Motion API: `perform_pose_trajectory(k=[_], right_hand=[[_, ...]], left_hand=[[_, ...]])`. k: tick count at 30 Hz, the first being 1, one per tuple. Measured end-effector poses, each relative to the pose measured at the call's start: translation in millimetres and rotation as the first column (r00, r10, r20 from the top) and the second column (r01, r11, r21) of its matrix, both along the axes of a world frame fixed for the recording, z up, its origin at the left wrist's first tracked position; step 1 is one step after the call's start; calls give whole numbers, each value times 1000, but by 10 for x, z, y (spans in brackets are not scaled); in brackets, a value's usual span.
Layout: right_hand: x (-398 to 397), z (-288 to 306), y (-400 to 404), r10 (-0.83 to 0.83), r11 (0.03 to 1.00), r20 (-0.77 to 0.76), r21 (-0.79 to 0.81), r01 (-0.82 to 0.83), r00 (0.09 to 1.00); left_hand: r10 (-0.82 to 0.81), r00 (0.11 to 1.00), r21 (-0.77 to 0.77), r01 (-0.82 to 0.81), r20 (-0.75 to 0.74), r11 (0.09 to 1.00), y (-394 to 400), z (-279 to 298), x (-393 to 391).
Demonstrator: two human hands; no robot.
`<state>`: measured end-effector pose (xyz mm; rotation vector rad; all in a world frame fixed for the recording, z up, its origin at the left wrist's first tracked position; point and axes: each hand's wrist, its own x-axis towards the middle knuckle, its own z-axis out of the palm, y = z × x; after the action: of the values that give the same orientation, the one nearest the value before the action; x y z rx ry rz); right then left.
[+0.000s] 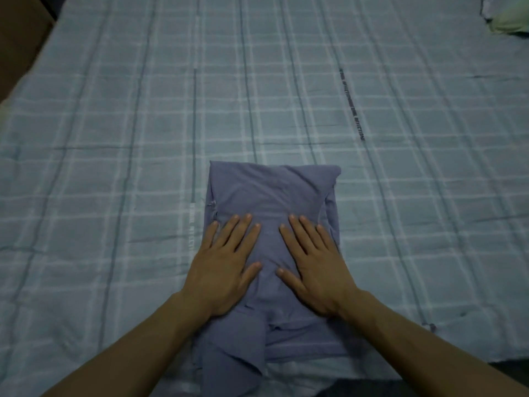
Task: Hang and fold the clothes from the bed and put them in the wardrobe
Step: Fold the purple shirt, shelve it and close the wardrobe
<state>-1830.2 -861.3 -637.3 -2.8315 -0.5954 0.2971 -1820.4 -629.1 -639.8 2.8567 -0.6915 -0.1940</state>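
Left hand: my left hand (221,266) is lying flat and wide on the folded garment, fingers straight and a little spread, thumb angled inward toward my other hand; it is pressing down and gripping nothing.
Right hand: my right hand (313,266) is mirroring it, palm down, fingers straight and fanned, thumb pointing inward; it is pressing too, with nothing pinched or held.
Spacing of hands: the 2 hands are sitting side by side, near each other but not touching, with a strip of cloth showing between the thumbs.
Garment: the blue-grey folded garment (272,196) is lying on the bed in front of me, folded into a rough rectangle with its far edge square and its near end looser, where 1 flap is hanging toward the near edge of the bed. I cannot tell what kind of garment it is.
Bed: the checked light-blue bedsheet (114,138) is spreading out under the garment and well beyond it on every side, with a line of dark print running along 1 stripe to the right.
Far corner: a pale green cloth (512,22) is lying at the far right, well apart from the garment.
Forearms: both my forearms are reaching in bare from the near edge.
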Motion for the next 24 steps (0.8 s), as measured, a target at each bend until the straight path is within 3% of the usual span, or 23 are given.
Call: perform_pose_trajectory(k=[3, 6, 9, 14, 16, 20, 24], right_hand=[[171, 184, -22, -44, 988, -31, 147, 48, 999], [510, 359, -75, -123, 948, 136, 308, 77, 983], [914, 413, -150, -214, 945, 238, 297, 139, 947], [1469, 362, -299, -173, 983, 59, 77, 168, 983], [1571, 303, -334, -130, 989, -20, 62, 131, 991], [1660, 249, -433, -127, 984, -37, 121, 130, 991], [1842, 375, -576, -125, 975, -142, 164, 148, 982]], left_hand=[[133, 988, -211, -114, 81, 971, -21, 198, 233], [276, 945, -351, -201, 177, 915, -26, 374, 632], [330, 937, -326, -279, 113, 903, -9, 490, 1031], [322, 924, -112, -349, -206, 930, 140, 447, 1500], [291, 932, -56, -310, -216, 949, 163, 407, 1561], [319, 937, -24, -326, -146, 945, 148, 373, 1595], [269, 946, -175, -300, -182, 938, 218, 397, 1644]])
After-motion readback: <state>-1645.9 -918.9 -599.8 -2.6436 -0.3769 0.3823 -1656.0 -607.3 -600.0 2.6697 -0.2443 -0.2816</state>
